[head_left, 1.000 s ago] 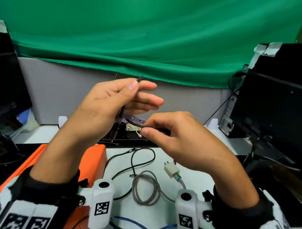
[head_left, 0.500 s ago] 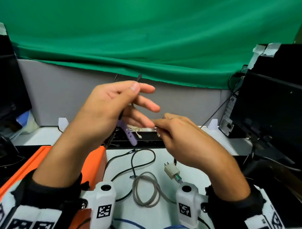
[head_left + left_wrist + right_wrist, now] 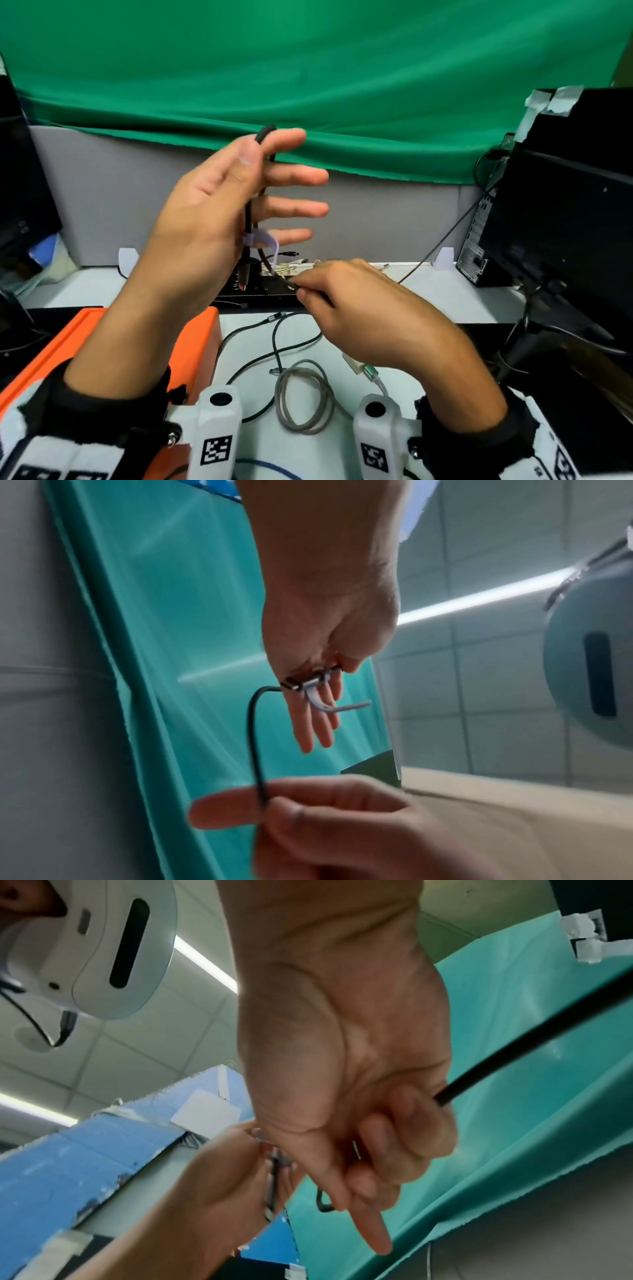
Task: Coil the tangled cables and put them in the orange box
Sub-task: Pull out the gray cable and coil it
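My left hand (image 3: pixel 274 171) is raised in front of the green curtain with its fingers spread straight. Its thumb pins a black cable (image 3: pixel 247 219) that loops over the index finger and runs down the palm to a metal plug (image 3: pixel 298 684). A pale purple strap (image 3: pixel 262 240) hangs from the cable near the palm. My right hand (image 3: pixel 298 289) is lower and pinches the same cable (image 3: pixel 255 737) between thumb and fingertips, holding it taut. The orange box (image 3: pixel 200 339) stands at the lower left, under my left forearm.
On the white table lie a grey coiled cable (image 3: pixel 301 401), a thin dark cable (image 3: pixel 291 346), a white plug (image 3: pixel 356 366) and a blue cable (image 3: pixel 270 467). A black flat device (image 3: pixel 260 296) sits behind, a black computer (image 3: pixel 565 222) stands right and a monitor (image 3: pixel 20 192) left.
My left hand has risen and its fingers have spread straight. My right hand has dropped lower and right, drawing the cable down. The purple strap now hangs beside the left palm.
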